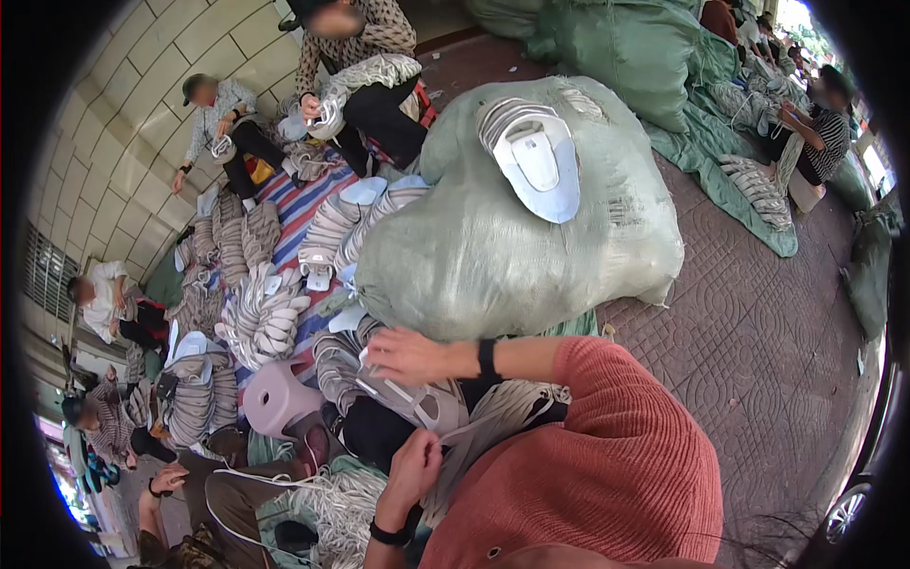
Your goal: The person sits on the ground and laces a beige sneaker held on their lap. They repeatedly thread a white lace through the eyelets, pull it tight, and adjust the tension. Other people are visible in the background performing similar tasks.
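A grey shoe upper (428, 402) lies over my dark-trousered lap. Over its far end is my right hand (409, 357), fingers bent together, with a small white bit showing at the fingertips; what they pinch is partly hidden. My left hand (415, 465) is closed in a fist at the near end of the upper, and a pale shoelace (464, 429) runs from it to the right. A bundle of cream laces (507, 410) hangs across my thigh. More grey uppers (336, 370) are stacked just beyond my knees.
A big pale-green sack (512, 266) stands ahead, a nested stack of uppers (536, 156) on top. Left are a pink stool (278, 398), a striped sheet (308, 213) with stacked uppers, and several seated people. Beside me, a person's hand (169, 479) and a white lace heap (336, 507).
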The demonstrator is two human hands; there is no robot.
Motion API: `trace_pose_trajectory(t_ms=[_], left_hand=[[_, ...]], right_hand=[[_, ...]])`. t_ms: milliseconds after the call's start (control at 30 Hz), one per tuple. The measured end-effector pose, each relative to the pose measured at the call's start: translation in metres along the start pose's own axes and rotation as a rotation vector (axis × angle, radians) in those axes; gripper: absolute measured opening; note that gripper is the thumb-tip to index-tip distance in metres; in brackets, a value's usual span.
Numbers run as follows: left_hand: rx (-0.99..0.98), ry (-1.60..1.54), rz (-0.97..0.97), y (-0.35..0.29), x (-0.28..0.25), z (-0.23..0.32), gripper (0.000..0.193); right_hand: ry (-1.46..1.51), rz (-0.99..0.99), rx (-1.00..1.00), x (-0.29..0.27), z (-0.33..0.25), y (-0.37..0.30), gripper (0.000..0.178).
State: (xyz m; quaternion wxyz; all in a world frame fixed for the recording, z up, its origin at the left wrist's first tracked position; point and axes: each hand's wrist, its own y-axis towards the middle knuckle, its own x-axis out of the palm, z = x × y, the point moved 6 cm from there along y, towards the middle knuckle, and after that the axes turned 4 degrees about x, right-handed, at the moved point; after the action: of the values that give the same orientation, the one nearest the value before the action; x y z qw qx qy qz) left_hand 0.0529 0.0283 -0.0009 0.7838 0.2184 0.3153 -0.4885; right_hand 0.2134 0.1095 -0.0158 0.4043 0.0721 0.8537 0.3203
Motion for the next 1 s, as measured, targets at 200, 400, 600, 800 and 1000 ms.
trace_pose_trajectory(t_ms=[200, 400, 600, 800, 1000], left_hand=[[-0.289, -0.53, 0.445, 0.006, -0.06, -0.007, 0.008], [-0.114, -0.273, 0.227, 0.012, -0.079, 0.011, 0.01], [-0.167, -0.403, 0.196, -0.004, -0.087, 0.007, 0.011], [-0.087, -0.628, 0.399, 0.025, -0.101, 0.03, 0.011], [-0.178, -0.531, 0.381, -0.02, -0.151, -0.024, 0.017]], right_hand=[[0.963, -0.756, 0.464, -0.036, -0.075, -0.045, 0.032], [0.727, -0.811, 0.612, -0.103, -0.05, -0.048, 0.025], [0.017, -0.874, 0.274, -0.121, -0.049, -0.047, 0.027], [0.827, -0.676, 0.459, -0.086, -0.091, -0.004, 0.033], [1.372, -0.158, 0.804, -0.162, -0.03, 0.019, 0.027]])
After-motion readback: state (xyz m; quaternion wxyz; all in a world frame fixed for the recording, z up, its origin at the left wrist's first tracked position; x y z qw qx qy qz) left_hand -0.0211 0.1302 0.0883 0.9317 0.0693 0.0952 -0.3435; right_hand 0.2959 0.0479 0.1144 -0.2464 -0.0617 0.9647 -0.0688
